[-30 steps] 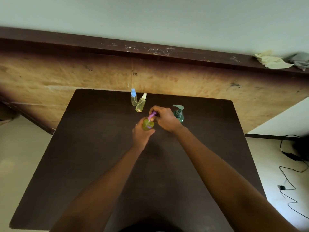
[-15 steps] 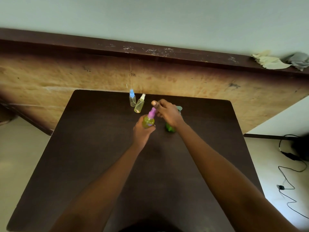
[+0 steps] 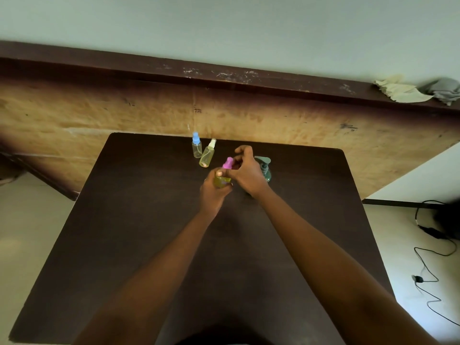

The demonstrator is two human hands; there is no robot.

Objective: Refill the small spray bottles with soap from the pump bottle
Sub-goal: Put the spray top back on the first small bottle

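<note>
Three small spray bottles and one pump bottle are in view over the far part of the dark table (image 3: 139, 232). We record the left hand (image 3: 212, 192) wrapped round the pink-capped spray bottle (image 3: 227, 166), gripping its yellow-green body with the cap pointing up and away. We cannot tell whether its base touches the table. The right hand (image 3: 250, 174) sits just beside the pink cap with its fingers curled; we cannot tell whether they pinch the cap or only stand close to it. The pump bottle (image 3: 265, 169), dark green, stands upright just behind the right hand and is partly hidden by it. The blue-capped spray bottle (image 3: 196, 146) stands upright near the far edge. Just to its right, the white-capped spray bottle (image 3: 207, 155) appears tilted and holds yellowish liquid. On the ledge at far right lie a pale cloth (image 3: 398, 92) and a grey cloth (image 3: 445, 92). A black cable (image 3: 431, 272) trails over the floor.
</note>
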